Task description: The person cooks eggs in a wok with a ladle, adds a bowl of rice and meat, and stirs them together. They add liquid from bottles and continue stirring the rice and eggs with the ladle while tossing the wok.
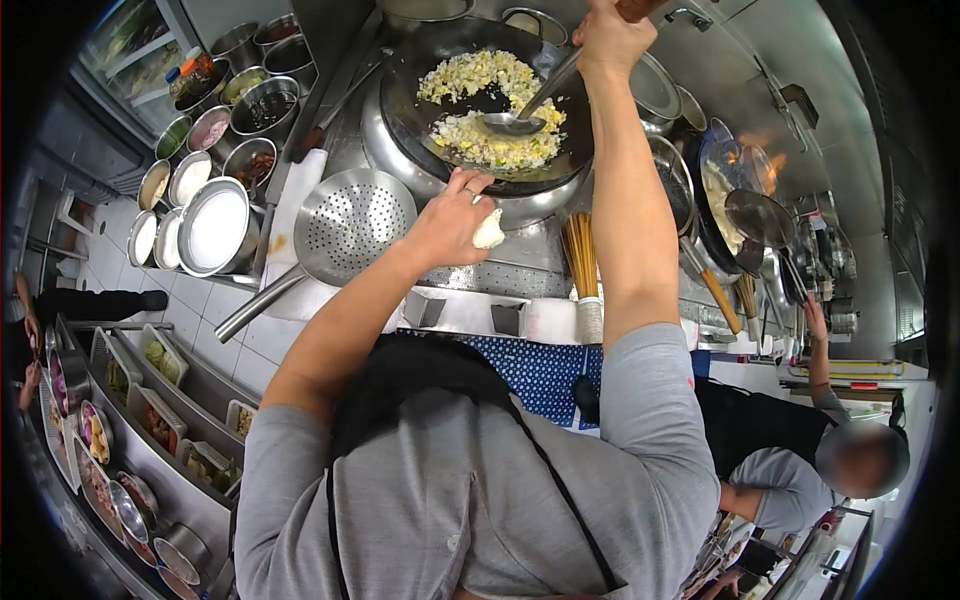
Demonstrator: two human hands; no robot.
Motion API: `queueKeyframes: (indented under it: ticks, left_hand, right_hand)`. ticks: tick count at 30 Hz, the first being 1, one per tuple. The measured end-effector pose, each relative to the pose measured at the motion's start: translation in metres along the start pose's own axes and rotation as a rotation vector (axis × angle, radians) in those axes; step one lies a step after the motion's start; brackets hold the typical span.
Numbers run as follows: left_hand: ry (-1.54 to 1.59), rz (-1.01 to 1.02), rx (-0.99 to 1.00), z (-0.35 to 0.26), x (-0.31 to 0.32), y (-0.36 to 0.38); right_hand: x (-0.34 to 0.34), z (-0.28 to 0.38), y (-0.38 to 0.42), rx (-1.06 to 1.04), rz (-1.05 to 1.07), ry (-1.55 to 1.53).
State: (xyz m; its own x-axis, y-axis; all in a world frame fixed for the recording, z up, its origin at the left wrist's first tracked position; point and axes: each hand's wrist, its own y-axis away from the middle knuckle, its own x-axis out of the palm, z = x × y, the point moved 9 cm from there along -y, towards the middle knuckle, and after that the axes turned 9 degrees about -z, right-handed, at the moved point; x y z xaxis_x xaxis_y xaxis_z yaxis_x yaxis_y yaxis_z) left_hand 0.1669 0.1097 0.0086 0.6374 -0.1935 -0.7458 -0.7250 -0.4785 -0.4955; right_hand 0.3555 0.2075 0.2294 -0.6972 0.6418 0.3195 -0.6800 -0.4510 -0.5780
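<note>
Fried rice (500,150) with bits of egg lies in a large dark wok (400,100) on the stove in front of me. My right hand (613,42) is closed around the wooden handle of a metal ladle (515,124), whose bowl rests in the rice. At the wok's near rim, my left hand (450,220) is closed on a folded whitish cloth (488,230). Its fingertips reach the rim. Just left of that hand lies a perforated metal strainer (356,225) with a long handle.
Metal ingredient pots (215,225) stand at the left. A bamboo brush (580,255) stands upright by my right forearm. On the right, a co-worker (780,450) reaches toward another wok (722,200) with flames (760,165) behind it. Food trays (150,400) line the lower left.
</note>
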Motion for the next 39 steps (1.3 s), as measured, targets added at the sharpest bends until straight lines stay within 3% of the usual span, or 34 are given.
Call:
queueKeyframes:
  ticks: [3, 5, 7, 9, 10, 11, 13, 17, 19, 20, 21, 23, 26, 29, 30, 31, 33, 37, 39]
  left_hand:
    - [-0.006, -0.028, 0.009, -0.002, -0.002, 0.000]
    - [-0.008, -0.020, 0.020, -0.004, 0.000, 0.004]
    - [0.012, -0.015, 0.022, 0.000, -0.002, 0.001]
    - [0.030, -0.027, 0.010, 0.000, -0.003, 0.002]
    - [0.015, -0.036, 0.012, -0.001, -0.005, 0.001]
    - [-0.002, -0.048, 0.023, -0.001, -0.006, -0.001]
    - [-0.023, -0.076, 0.028, -0.003, -0.004, 0.001]
    - [-0.003, -0.039, 0.000, 0.000, -0.004, -0.003]
    - [0.004, -0.014, -0.001, -0.001, -0.001, 0.001]
    - [0.004, -0.013, 0.004, -0.002, 0.001, 0.001]
    - [0.002, -0.017, 0.006, -0.002, 0.002, 0.002]
    - [-0.006, -0.033, 0.001, 0.000, 0.000, -0.003]
    - [-0.054, -0.034, 0.010, -0.003, 0.003, -0.001]
    - [0.023, 0.015, -0.048, -0.001, 0.000, -0.001]
    - [0.027, 0.008, -0.035, 0.000, 0.001, -0.001]
    - [0.030, 0.004, -0.022, -0.001, 0.001, 0.002]
    - [0.036, -0.028, -0.004, 0.001, 0.000, 0.000]
    - [0.027, -0.058, -0.021, 0.000, 0.000, 0.001]
    - [0.027, -0.062, -0.016, 0.001, -0.001, -0.001]
  right_hand:
    - [-0.002, 0.008, 0.043, -0.129, 0.014, -0.225]
    - [-0.020, -0.078, 0.055, -0.296, 0.057, -0.103]
    - [-0.008, -0.065, 0.036, -0.223, 0.052, -0.027]
    - [0.021, -0.007, 0.024, -0.081, 0.088, 0.126]
    - [0.019, 0.012, 0.020, -0.070, 0.046, 0.107]
    - [0.019, 0.014, 0.020, 0.084, 0.171, -0.088]
    - [0.013, 0.046, 0.061, 0.025, 0.214, -0.225]
    - [-0.051, -0.042, 0.054, -0.006, -0.114, -0.220]
    - [-0.048, -0.033, 0.005, -0.002, -0.071, -0.118]
    - [-0.044, -0.004, 0.002, 0.093, -0.148, -0.032]
    - [-0.040, 0.016, 0.000, 0.187, -0.134, -0.149]
    - [-0.032, 0.059, 0.026, 0.129, 0.132, -0.172]
    - [-0.061, -0.007, 0.086, 0.017, -0.109, -0.128]
    - [-0.050, -0.045, 0.050, -0.151, 0.022, -0.060]
    - [-0.039, -0.023, 0.032, -0.019, -0.038, 0.020]
    - [-0.033, 0.008, 0.018, -0.053, -0.035, 0.101]
    - [-0.040, 0.055, 0.016, 0.041, 0.026, -0.042]
    - [-0.092, -0.001, 0.074, -0.101, -0.116, -0.048]
    - [-0.072, -0.025, 0.053, 0.003, 0.016, -0.144]
